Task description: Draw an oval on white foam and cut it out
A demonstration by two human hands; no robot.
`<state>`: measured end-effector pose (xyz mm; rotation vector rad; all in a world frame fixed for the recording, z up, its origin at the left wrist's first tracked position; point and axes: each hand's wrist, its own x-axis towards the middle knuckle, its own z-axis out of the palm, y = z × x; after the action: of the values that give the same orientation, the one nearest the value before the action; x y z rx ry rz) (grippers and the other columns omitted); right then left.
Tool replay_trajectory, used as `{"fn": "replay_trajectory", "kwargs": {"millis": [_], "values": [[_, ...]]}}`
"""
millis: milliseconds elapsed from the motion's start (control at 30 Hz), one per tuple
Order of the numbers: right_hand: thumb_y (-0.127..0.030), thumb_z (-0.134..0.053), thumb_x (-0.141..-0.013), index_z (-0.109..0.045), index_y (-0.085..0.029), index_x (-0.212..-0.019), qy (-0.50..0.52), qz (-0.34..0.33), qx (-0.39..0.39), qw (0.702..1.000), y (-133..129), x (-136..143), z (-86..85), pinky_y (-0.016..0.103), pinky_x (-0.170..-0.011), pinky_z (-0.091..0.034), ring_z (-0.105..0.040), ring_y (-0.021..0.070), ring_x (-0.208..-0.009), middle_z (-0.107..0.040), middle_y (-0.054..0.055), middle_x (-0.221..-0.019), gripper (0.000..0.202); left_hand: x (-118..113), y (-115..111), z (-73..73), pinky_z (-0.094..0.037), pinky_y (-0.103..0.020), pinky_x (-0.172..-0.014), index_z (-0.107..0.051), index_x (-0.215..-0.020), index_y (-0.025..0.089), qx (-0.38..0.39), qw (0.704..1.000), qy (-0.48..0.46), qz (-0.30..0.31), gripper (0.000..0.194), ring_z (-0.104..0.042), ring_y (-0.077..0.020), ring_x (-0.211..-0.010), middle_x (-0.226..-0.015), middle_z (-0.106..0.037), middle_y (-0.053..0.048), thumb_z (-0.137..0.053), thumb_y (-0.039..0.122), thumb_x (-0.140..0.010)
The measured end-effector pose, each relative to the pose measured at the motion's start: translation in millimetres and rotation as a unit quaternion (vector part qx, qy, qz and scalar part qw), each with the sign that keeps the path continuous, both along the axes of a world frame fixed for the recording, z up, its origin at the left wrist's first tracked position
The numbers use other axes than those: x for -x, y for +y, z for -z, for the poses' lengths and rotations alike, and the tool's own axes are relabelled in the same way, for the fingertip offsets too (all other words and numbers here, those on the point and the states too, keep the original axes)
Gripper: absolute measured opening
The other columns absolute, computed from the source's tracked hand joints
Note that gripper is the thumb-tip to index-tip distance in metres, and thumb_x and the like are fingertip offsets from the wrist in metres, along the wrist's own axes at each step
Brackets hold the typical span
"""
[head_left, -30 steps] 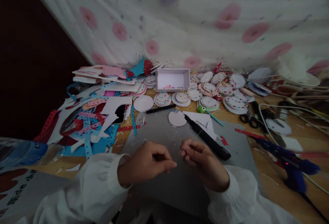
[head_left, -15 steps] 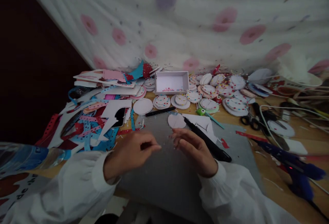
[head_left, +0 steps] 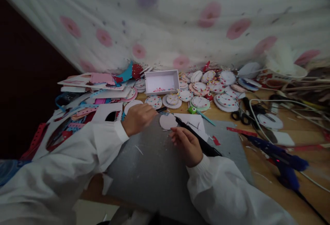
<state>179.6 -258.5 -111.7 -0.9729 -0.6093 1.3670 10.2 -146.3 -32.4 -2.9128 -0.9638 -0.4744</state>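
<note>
My left hand (head_left: 140,118) is closed, with its fingers curled downward over the back left of the grey mat (head_left: 149,170). It partly covers a black pen (head_left: 162,109) and a white disc (head_left: 132,105); whatever is under the fingertips is hidden. My right hand (head_left: 187,145) is loosely curled above the mat, fingers a little apart, and nothing shows in it. Just beyond its fingertips lies a round white disc (head_left: 168,122). A long black tool (head_left: 199,137) lies slanted beside that hand, partly over a white card (head_left: 192,121).
Behind the mat stand a white box (head_left: 162,92) with small pink bits and several beaded round pieces (head_left: 199,101). Colourful scraps (head_left: 74,121) pile up at left. Scissors (head_left: 241,116), a blue glue gun (head_left: 281,159) and a white cable (head_left: 260,118) lie at right.
My left hand has moved forward from the mat's middle to the pen and the back disc. My right hand's fingers have curled in slightly. The whole view has shifted a little to the right.
</note>
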Motion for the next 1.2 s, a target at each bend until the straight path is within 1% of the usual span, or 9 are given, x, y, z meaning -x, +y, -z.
{"fn": "replay_trajectory", "kwargs": {"millis": [67, 133, 267, 467, 600, 667, 767, 933, 1200], "values": [[-0.048, -0.072, -0.074, -0.072, -0.019, -0.085, 0.009, -0.001, 0.005, 1.0, 1, -1, 1.2, 0.024, -0.052, -0.041, -0.055, 0.0108, -0.059, -0.069, 0.003, -0.072, 0.032, -4, 18, 1.1, -0.04, -0.025, -0.064, -0.067, -0.074, 0.015, 0.147, 0.976, -0.133, -0.086, 0.019, -0.057, -0.0138, -0.07, -0.073, -0.065, -0.003, -0.059, 0.027, -0.086], [-0.048, -0.072, -0.073, -0.072, -0.018, -0.084, 0.011, -0.003, 0.012, 1.0, 1, -1, 1.8, 0.023, -0.052, -0.04, -0.055, 0.0108, -0.059, -0.068, 0.003, -0.072, 0.032, -7, 33, -0.6, -0.041, -0.024, -0.058, -0.066, -0.068, 0.013, 0.302, 0.904, -0.253, -0.167, 0.018, -0.054, -0.0111, -0.06, -0.064, -0.063, -0.002, -0.065, 0.027, -0.08], [-0.049, -0.074, -0.07, -0.071, -0.018, -0.081, 0.008, -0.001, 0.029, 1.0, 1, -2, 2.2, 0.023, -0.052, -0.039, -0.054, 0.0108, -0.057, -0.067, 0.002, -0.069, 0.033, -1, 54, -20.2, -0.043, -0.022, -0.054, -0.064, -0.069, 0.01, 0.365, 0.853, -0.31, -0.209, 0.024, -0.05, -0.008, -0.052, -0.06, -0.062, -0.002, -0.062, 0.031, -0.081], [-0.047, -0.077, -0.067, -0.07, -0.018, -0.075, -0.001, -0.004, 0.027, 1.0, 1, -1, 1.5, 0.024, -0.05, -0.039, -0.051, 0.011, -0.055, -0.064, 0.0, -0.064, 0.031, 35, 69, -100.9, -0.037, -0.02, -0.07, -0.064, -0.091, -0.004, 0.217, 0.883, -0.337, -0.245, 0.034, -0.05, -0.0025, -0.067, -0.07, -0.059, 0.003, -0.054, 0.028, -0.083], [-0.046, -0.077, -0.066, -0.072, -0.019, -0.078, -0.003, -0.019, 0.026, 0.999, -1, 1, 1.4, 0.024, -0.052, -0.041, -0.053, 0.0113, -0.056, -0.065, 0.001, -0.066, 0.03, 56, 58, -131.5, -0.033, -0.026, -0.079, -0.065, -0.094, -0.002, -0.123, 0.974, -0.014, -0.189, 0.05, -0.052, -0.0096, -0.086, -0.081, -0.057, 0.002, -0.035, 0.037, -0.093], [-0.046, -0.077, -0.068, -0.073, -0.019, -0.079, -0.008, -0.038, 0.022, 0.999, -3, 3, 1.4, 0.025, -0.052, -0.041, -0.054, 0.0115, -0.057, -0.067, 0.002, -0.067, 0.03, 58, 39, -120.3, -0.036, -0.027, -0.077, -0.065, -0.085, 0.002, -0.232, 0.953, 0.146, -0.128, 0.041, -0.053, -0.0122, -0.085, -0.079, -0.057, -0.002, -0.036, 0.028, -0.097], [-0.046, -0.075, -0.071, -0.075, -0.02, -0.086, -0.019, -0.072, 0.013, 0.997, -8, 8, 0.6, 0.025, -0.054, -0.043, -0.055, 0.0112, -0.058, -0.071, 0.003, -0.074, 0.03, 48, -5, -77.2, -0.039, -0.027, -0.065, -0.062, -0.075, 0.011, -0.227, 0.948, 0.22, -0.039, 0.022, -0.054, -0.0159, -0.071, -0.07, -0.059, -0.003, -0.047, 0.011, -0.09], [-0.046, -0.077, -0.068, -0.075, -0.022, -0.093, -0.008, -0.084, 0.037, 0.996, -16, 22, -0.5, 0.028, -0.061, -0.048, -0.06, 0.0128, -0.063, -0.075, 0.005, -0.087, 0.035, 22, -78, -8.0, -0.041, -0.033, -0.06, -0.06, -0.076, 0.014, -0.212, 0.962, 0.168, -0.031, 0.024, -0.053, -0.02, -0.064, -0.066, -0.057, -0.005, -0.043, 0.004, -0.089], [-0.047, -0.083, -0.058, -0.076, -0.017, -0.078, 0.087, -0.03, 0.134, 0.987, -16, 24, -4.8, 0.023, -0.058, -0.047, -0.06, 0.0112, -0.062, -0.073, 0.006, -0.077, 0.037, 7, -112, 26.0, -0.042, -0.031, -0.061, -0.062, -0.089, 0.012, -0.173, 0.98, 0.054, -0.083, 0.023, -0.055, -0.0175, -0.067, -0.071, -0.062, -0.005, -0.04, 0.007, -0.093]]}}
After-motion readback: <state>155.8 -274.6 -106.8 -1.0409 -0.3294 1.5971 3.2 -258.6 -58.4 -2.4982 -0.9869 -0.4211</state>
